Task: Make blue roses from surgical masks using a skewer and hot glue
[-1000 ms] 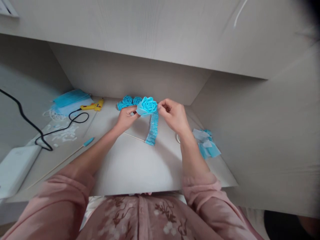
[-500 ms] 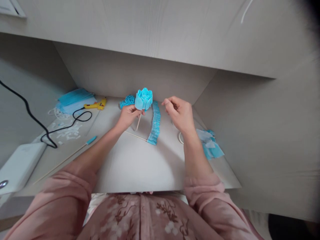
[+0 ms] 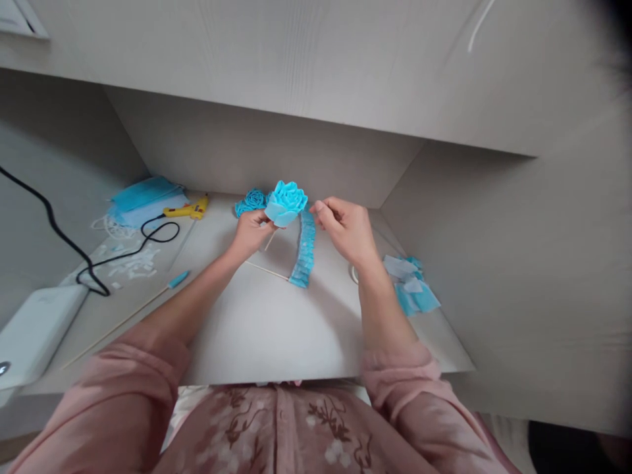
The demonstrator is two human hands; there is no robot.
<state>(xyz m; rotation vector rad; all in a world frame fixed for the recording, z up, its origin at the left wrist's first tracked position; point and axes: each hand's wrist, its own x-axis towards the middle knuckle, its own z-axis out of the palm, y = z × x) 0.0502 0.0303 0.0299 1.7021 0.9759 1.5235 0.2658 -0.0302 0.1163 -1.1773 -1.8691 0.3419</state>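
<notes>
A blue layered flower point(image 3: 286, 203) on a thin wooden stick is tilted toward me above the table. My left hand point(image 3: 253, 230) is closed round its base and stem. To the flower's right, my right hand point(image 3: 345, 227) is closed, thumb and forefinger pinched together just apart from the petals; whatever may be between them is too small to make out. Between the hands a pleated blue strip point(image 3: 303, 257) lies on the table, its near end at the tip of a wooden stick point(image 3: 269, 270). Other blue rolled flowers point(image 3: 254, 199) lie behind my left hand.
On the left are blue face masks point(image 3: 148, 194), a yellow glue gun point(image 3: 186, 209) with a black cord, white scraps point(image 3: 133, 263), a blue-tipped stick point(image 3: 123, 319) and a white box-like device point(image 3: 42, 332). A tape roll point(image 3: 353, 274) and blue scraps point(image 3: 417, 296) are at right. A panel overhangs the back.
The flower has tipped toward me and shifted slightly right, showing more of its top. My right hand has come a little left and down, nearer the petals.
</notes>
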